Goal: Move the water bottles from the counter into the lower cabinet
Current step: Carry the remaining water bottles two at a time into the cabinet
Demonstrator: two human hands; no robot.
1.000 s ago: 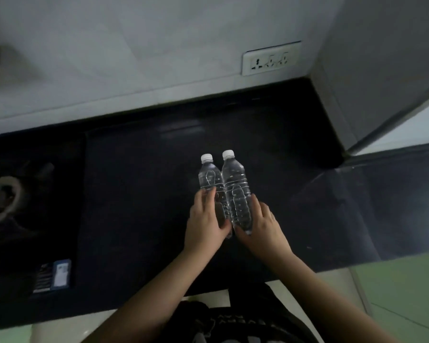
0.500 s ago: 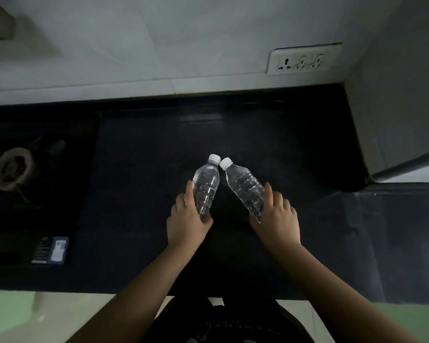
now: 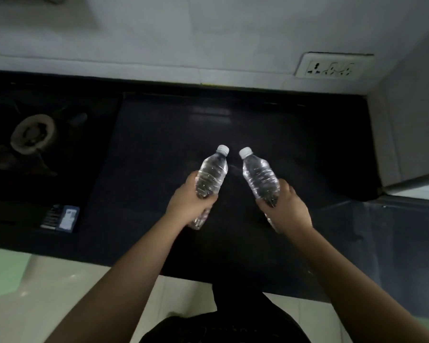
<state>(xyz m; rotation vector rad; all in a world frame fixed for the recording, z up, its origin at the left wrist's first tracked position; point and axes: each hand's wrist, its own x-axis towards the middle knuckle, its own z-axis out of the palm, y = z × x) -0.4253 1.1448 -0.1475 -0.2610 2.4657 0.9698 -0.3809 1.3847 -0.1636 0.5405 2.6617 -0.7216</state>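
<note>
Two clear water bottles are held over the middle of the dark counter (image 3: 159, 134), caps leaning toward each other; left hand (image 3: 187, 203) is wrapped round the left bottle (image 3: 211, 175) at mid-body, right hand (image 3: 289, 210) likewise round the right bottle (image 3: 260, 175); fingers clamped. Judged thin-walled, light, slightly slippery; mid-body grasp is sound. Cabinet not in view.

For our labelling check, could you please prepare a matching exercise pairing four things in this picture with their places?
Things:
1. clear plastic water bottle with white cap, left one
2. white wall socket plate
3. round grey stove burner
4. small blue and black box

Places:
A. counter's near left edge
B. in the left hand's grip
C. far left on the hob
D. wall, upper right

Pairs: 1-B, 2-D, 3-C, 4-A
</note>
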